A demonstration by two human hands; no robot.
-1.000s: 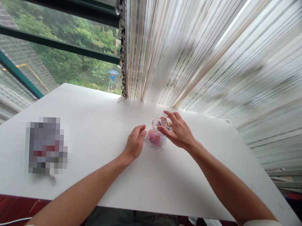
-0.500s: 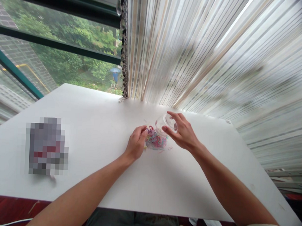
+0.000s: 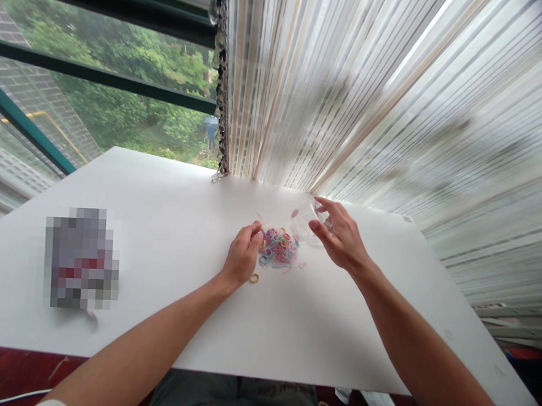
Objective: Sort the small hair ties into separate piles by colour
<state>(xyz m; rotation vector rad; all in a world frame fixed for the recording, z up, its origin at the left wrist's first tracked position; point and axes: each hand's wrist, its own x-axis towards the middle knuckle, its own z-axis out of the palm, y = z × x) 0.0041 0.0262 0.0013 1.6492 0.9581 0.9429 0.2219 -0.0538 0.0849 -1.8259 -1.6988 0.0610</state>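
A pile of small multicoloured elastic hair bands lies in the middle of the white table. At its left edge rests my left hand, closed with the fingers curled together; a few bands touch the fingertips, and what the fingers may hold is hidden. My right hand grips a clear see-through container, tilted on its side just behind and right of the pile, thumb in front and fingers around it. One yellow band lies apart, below my left hand.
A pixelated grey object sits on the left of the table. String curtains hang along the back right edge, with a window at the back left. Outside is a person with a blue umbrella.
My right hand has moved right with the clear container, away from the pile. The pile shows more openly, and a yellow band now lies apart near my left wrist.
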